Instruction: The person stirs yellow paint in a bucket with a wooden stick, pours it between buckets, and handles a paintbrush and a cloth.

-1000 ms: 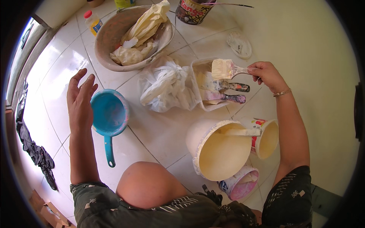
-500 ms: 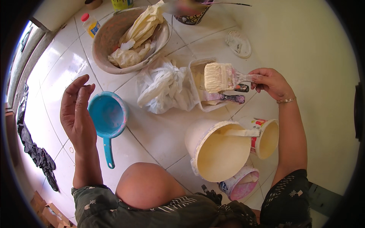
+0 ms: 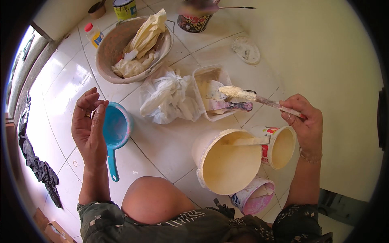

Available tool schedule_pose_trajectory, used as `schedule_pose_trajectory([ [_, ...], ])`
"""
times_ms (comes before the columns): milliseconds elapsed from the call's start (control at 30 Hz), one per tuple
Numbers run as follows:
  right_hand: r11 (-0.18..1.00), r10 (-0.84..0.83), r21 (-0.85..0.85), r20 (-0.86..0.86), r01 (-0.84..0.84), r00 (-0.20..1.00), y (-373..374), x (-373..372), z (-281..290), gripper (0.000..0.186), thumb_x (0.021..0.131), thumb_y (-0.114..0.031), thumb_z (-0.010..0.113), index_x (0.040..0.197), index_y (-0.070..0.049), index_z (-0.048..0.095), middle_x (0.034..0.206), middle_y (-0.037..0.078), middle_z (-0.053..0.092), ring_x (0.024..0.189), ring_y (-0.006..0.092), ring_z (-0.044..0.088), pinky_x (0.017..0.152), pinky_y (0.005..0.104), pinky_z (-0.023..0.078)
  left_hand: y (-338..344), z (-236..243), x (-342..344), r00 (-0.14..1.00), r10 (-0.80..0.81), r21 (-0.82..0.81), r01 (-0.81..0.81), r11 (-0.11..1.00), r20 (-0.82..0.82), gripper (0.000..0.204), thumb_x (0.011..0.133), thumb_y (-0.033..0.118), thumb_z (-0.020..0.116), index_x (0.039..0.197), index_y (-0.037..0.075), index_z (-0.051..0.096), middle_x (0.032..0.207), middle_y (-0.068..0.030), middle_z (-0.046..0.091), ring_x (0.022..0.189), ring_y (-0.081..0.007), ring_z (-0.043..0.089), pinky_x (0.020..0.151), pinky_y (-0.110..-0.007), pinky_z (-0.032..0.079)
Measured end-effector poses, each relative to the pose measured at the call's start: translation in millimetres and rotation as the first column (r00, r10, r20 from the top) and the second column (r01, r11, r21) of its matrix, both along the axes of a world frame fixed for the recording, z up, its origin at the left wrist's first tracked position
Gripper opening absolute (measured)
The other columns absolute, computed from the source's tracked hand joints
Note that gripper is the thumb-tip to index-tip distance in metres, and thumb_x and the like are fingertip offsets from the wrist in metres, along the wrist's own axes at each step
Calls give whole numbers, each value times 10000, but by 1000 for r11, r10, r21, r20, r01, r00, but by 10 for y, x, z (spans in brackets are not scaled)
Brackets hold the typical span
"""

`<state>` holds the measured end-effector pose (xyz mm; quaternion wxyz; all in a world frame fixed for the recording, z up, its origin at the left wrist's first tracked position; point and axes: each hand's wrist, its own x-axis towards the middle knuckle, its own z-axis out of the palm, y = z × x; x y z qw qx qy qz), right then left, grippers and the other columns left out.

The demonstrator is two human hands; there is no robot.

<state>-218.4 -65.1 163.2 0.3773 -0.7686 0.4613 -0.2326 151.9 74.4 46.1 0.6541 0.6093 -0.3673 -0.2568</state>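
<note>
My right hand (image 3: 304,121) grips the handle of a wide paintbrush (image 3: 261,99). The brush is turned edge-on, its bristles caked with cream paint, over a clear plastic tray (image 3: 216,115) that holds paint-smeared scrapers (image 3: 239,106). Raised beside a blue dipper (image 3: 117,125), my left hand (image 3: 90,131) is empty, its fingers loosely bent and apart from the thumb. Below the brush stands a large white bucket (image 3: 198,152) coated inside with cream, a flat stick (image 3: 251,141) lying across its rim. A smaller white tub (image 3: 282,148) and a pink-stained pail (image 3: 259,198) stand close by it.
A knotted white plastic bag (image 3: 172,97) lies left of the tray. Behind it are a large basin (image 3: 107,52) with cream bags, a red-capped bottle (image 3: 94,36), a yellow-green can (image 3: 125,9) and a dark patterned tub (image 3: 194,22). A pale wall (image 3: 332,81) rises on the right.
My right hand has drawn back toward me and slightly right, turning the brush from flat to edge-on. My left hand has shifted a little right and down. The view has shifted slightly.
</note>
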Motion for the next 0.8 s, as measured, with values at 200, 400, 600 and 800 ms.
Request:
schedule_pose_trajectory([
  [200, 856, 14, -492, -286, -159, 958, 519, 18, 166, 305, 715, 70, 621, 988, -54, 677, 855, 105, 551, 752, 194, 548, 638, 289, 450, 38, 71, -113, 999, -21, -19, 21, 1000, 37, 206, 893, 17, 521, 1096, -18, 533, 1248, -155, 478, 1051, -151, 508, 918, -332, 454],
  [400, 694, -43, -677, -379, -245, 924, 844, -155, 157, 331, 692, 7, 637, 1006, -88, 684, 883, 114, 558, 734, 245, 547, 619, 318, 435, 57, 136, -320, 998, -35, -40, 38, 998, 58, 188, 890, 10, 518, 1075, -22, 532, 1243, -165, 479, 1044, -153, 518, 908, -327, 456],
  [600, 673, -124, -721, -331, -166, 935, 979, -308, 193, 345, 679, 24, 656, 1006, -83, 684, 893, 118, 564, 735, 232, 542, 591, 310, 417, 168, 212, -426, 997, -61, -42, 63, 997, 36, 169, 887, 5, 511, 1050, -30, 538, 1250, -180, 473, 996, -154, 552, 912, -328, 453],
  [800, 580, -171, -791, -351, -194, 920, 1343, -445, 295, 359, 675, 31, 665, 1016, -81, 684, 891, 122, 565, 747, 246, 541, 590, 305, 419, 275, 279, -542, 989, -126, -74, 132, 989, 74, 167, 888, 1, 515, 1051, -27, 534, 1243, -171, 472, 1052, -153, 518, 911, -317, 437],
])
